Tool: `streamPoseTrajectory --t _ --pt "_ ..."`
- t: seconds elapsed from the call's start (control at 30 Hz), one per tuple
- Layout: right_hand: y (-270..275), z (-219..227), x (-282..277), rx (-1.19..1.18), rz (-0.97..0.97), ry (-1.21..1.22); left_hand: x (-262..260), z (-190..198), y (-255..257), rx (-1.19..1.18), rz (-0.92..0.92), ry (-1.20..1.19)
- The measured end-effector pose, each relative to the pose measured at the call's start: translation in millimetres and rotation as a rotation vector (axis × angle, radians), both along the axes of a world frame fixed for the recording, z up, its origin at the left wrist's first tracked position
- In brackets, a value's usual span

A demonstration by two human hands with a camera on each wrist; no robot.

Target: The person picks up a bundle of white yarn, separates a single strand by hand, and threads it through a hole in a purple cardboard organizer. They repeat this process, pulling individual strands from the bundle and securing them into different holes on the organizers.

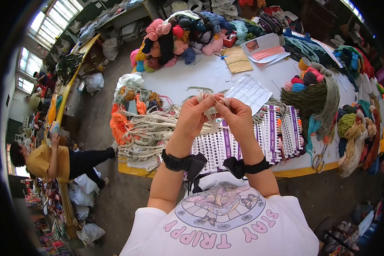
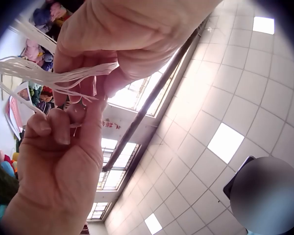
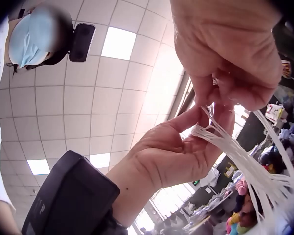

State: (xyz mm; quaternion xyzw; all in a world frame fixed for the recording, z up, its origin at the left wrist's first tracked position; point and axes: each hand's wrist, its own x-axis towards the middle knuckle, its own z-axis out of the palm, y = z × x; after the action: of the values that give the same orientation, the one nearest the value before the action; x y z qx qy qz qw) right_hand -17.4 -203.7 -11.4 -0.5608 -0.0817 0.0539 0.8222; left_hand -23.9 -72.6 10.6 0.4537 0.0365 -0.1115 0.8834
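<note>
Both hands meet in front of the chest, raised over the near edge of the table. My left hand (image 1: 193, 114) pinches a bundle of off-white thread (image 2: 41, 73) between thumb and fingers. The cut-looking ends stick out past the thumb in the left wrist view. Fingertip to fingertip with it, my right hand (image 1: 239, 119) pinches a few strands of the same thread. In the right wrist view the loose strands (image 3: 245, 159) fan out away from the hands. Below the hands lie white and purple punched cards (image 1: 230, 145) and a pile of pale thread hanks (image 1: 153, 123).
Orange yarn (image 1: 120, 123) lies at the table's left. Coloured yarn heaps (image 1: 175, 42) stand at the back, near a brown envelope (image 1: 237, 59) and a printed sheet (image 1: 249, 91). Scissors (image 1: 318, 162) lie at the right edge. Another person (image 1: 57, 162) stands at a bench to the left.
</note>
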Motion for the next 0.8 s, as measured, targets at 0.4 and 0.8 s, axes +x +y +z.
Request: streamPoseTrajectory --t 0.4,0.8 --pt "-1 -5 2 -0.312 -0.19 -0.205 0 -6 0 -0.058 0.053 0.078" --pt "-387 -65 40 0.797 -0.428 0.242 -35 -162 345 0.336 0.694 0.282"
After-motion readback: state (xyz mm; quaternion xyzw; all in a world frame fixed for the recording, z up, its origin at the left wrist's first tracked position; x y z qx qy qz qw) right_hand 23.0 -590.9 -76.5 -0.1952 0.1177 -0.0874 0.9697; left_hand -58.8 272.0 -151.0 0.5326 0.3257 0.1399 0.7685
